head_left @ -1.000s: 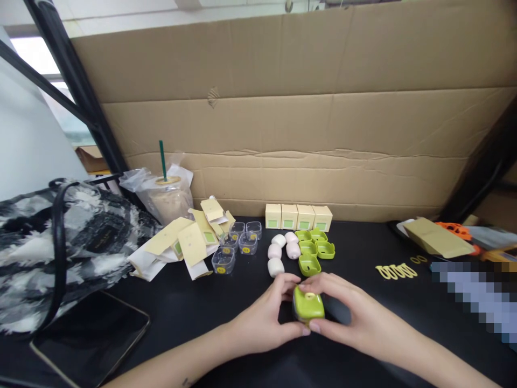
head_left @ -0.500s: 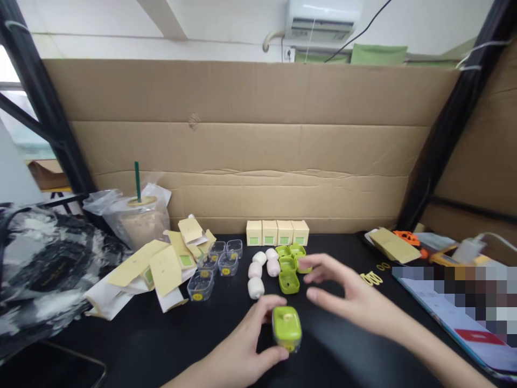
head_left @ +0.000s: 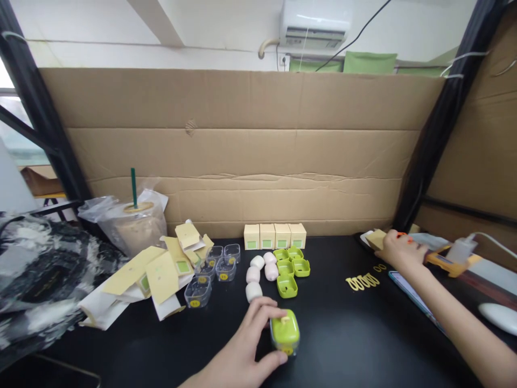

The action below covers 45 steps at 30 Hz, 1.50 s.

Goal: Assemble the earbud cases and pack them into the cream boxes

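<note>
Cardboard wall (head_left: 250, 156) fills the back, running the whole width and closing off the far edge of the black table (head_left: 347, 345). Off to the left edge, a black-and-white patterned bag (head_left: 36, 280) slumps onto the tabletop, and beside it sits a bagged iced drink (head_left: 135, 223) with a green straw. Next comes a loose heap of flat tan cartons (head_left: 157, 269), spilling toward the middle, with clear little tubs (head_left: 216, 267) just beside them. Against the cardboard, four small cream boxes (head_left: 274, 236) stand in a neat row. In front of them, white caps (head_left: 257, 272) and open green lids (head_left: 291, 267) cluster together, touching. Right of centre, yellow rings (head_left: 362, 281) lie flat on bare table.

Now the hands. Left hand (head_left: 238, 355) sits low in the near middle, fingers and thumb curled around a green-lidded small container (head_left: 285, 334), gripping it from the left side as it rests on the table. Right hand (head_left: 398, 250) is stretched well away to the far right edge, fingers closed down on a tan packet (head_left: 376, 238) by something orange; whether it really grips it, hard to tell from here.

Wide open black surface lies between the container and the right forearm, and along the near edge.
</note>
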### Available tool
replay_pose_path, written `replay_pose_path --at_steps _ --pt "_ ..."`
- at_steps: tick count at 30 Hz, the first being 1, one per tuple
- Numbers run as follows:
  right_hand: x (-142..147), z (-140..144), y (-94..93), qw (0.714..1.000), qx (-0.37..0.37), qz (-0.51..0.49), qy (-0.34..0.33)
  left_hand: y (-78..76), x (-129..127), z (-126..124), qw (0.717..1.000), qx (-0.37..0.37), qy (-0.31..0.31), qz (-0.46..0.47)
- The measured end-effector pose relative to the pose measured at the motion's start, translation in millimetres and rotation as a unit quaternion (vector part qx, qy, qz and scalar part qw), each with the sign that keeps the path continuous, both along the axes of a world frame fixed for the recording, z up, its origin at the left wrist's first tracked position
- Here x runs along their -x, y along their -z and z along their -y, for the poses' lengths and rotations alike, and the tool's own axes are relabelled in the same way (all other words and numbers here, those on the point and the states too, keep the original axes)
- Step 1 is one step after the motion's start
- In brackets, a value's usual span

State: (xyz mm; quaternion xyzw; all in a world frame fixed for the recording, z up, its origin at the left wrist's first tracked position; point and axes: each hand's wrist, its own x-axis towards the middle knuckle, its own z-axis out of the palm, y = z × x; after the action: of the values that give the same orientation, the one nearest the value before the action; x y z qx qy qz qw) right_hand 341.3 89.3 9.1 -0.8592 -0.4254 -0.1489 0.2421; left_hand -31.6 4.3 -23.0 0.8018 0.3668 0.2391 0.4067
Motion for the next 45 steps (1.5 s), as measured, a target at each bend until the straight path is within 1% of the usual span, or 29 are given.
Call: replay_pose_path --at_steps 3,6,8,10,12,14,16,17,18,19,20,21,22,24,26,30,33,34,36,38,41,42,43,45 --pt "0 -1 0.8 1.0 -0.001 0.007 -0.007 -0.6 -1 0 1.0 -0.027 0.002 -0.006" --pt "5 3 -10.7 0.998 -0.03 0.014 -0.057 0.7 -1 2 0.999 -0.05 -0.006 -0.001" --pt "13 7 -22.0 0.992 -0.068 0.006 -0.107 3.6 1 5 0.996 -0.084 -0.01 0.016" --pt "24 14 -32.6 0.979 -0.112 -0.023 -0.17 6.8 4 6 0.989 -0.142 -0.015 0.048" --pt "40 22 -39.7 0.956 -0.146 -0.067 -0.243 7.7 8 6 0.977 -0.194 -0.043 0.079" --pt "61 32 -41.2 0.928 -0.153 -0.116 -0.32 4.8 12 5 0.967 -0.216 -0.086 0.104" --pt "86 45 -36.5 0.888 -0.131 -0.192 -0.398 -0.6 14 2 0.963 -0.199 -0.119 0.137" --pt "99 52 -32.2 0.839 -0.11 -0.286 -0.449 -3.4 14 0 0.964 -0.177 -0.12 0.161" --pt "113 60 -27.0 0.784 -0.095 -0.371 -0.489 -5.8 14 -2 0.964 -0.146 -0.114 0.19" --pt "125 67 -21.2 0.736 -0.078 -0.435 -0.513 -7.6 12 -4 0.964 -0.109 -0.102 0.219" --pt "137 74 -15.4 0.697 -0.062 -0.476 -0.533 -8.9 11 -6 0.962 -0.071 -0.089 0.249" --pt "147 81 -10.0 0.669 -0.058 -0.496 -0.55 -9.7 9 -6 0.957 -0.035 -0.077 0.278" --pt "156 86 -5.6 0.648 -0.052 -0.507 -0.566 -10.5 7 -6 0.95 -0.003 -0.069 0.305" --pt "167 95 -0.4 0.625 -0.033 -0.521 -0.58 -12.2 4 -4 0.934 0.05 -0.061 0.348" --pt "171 100 -0.3 0.605 -0.003 -0.549 -0.577 -15.2 3 0 0.923 0.084 -0.054 0.371" --pt "171 104 -6.6 0.565 0.063 -0.622 -0.538 -22.5 4 6 0.912 0.123 -0.04 0.389" --pt "172 108 -10.0 0.526 0.106 -0.672 -0.51 -26.2 5 7 0.9 0.172 -0.042 0.399" --pt "173 110 -10.7 0.517 0.113 -0.687 -0.497 -26.8 5 7 0.896 0.186 -0.043 0.401" --pt "176 112 -11.5 0.509 0.116 -0.714 -0.467 -27.2 6 6 0.889 0.197 -0.048 0.411" --pt "178 113 -11.2 0.495 0.115 -0.738 -0.443 -26.4 7 5 0.885 0.191 -0.05 0.421" --pt "179 111 -8.3 0.459 0.113 -0.76 -0.446 -24.9 7 5 0.884 0.178 -0.056 0.43" --pt "178 110 -6.9 0.455 0.111 -0.757 -0.455 -24.7 7 6 0.883 0.174 -0.059 0.431" --pt "178 109 -5.4 0.459 0.108 -0.749 -0.465 -24.6 7 6 0.883 0.171 -0.061 0.434" --pt "177 109 -3.1 0.483 0.104 -0.717 -0.491 -25.0 6 7 0.882 0.166 -0.062 0.437"
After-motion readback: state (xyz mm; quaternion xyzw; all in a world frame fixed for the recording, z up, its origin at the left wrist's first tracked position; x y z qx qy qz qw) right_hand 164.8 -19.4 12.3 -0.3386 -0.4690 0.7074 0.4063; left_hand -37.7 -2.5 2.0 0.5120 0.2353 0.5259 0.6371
